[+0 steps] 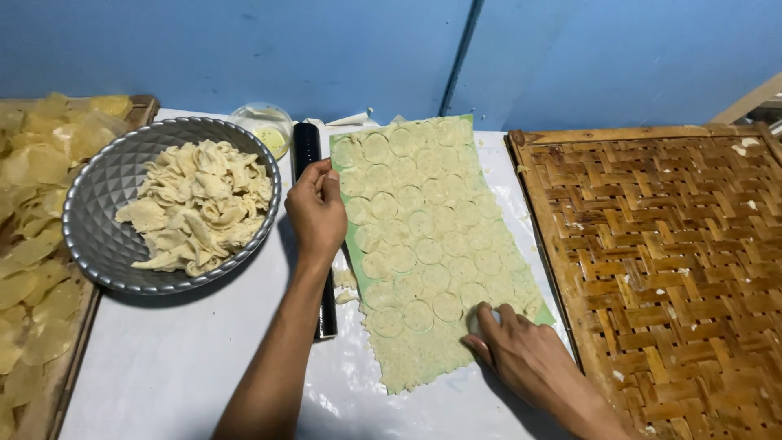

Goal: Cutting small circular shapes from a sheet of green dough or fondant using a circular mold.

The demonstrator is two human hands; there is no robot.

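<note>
Dough sheet (pixel 423 244) between left hand (pixel 316 210) and right hand (pixel 521 346).

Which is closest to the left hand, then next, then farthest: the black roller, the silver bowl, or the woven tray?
From the left hand:
1. Black roller, right beside it, passing under the wrist.
2. Silver bowl, a little way to its left.
3. Woven tray, far right, across the dough sheet.

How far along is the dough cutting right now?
Done: the dough sheet on the green mat is scored with rounds nearly all over. In hand: the right hand presses at the sheet's lower right edge, while the left hand steadies its left edge. Left: no rounds lie on the woven tray.
</note>
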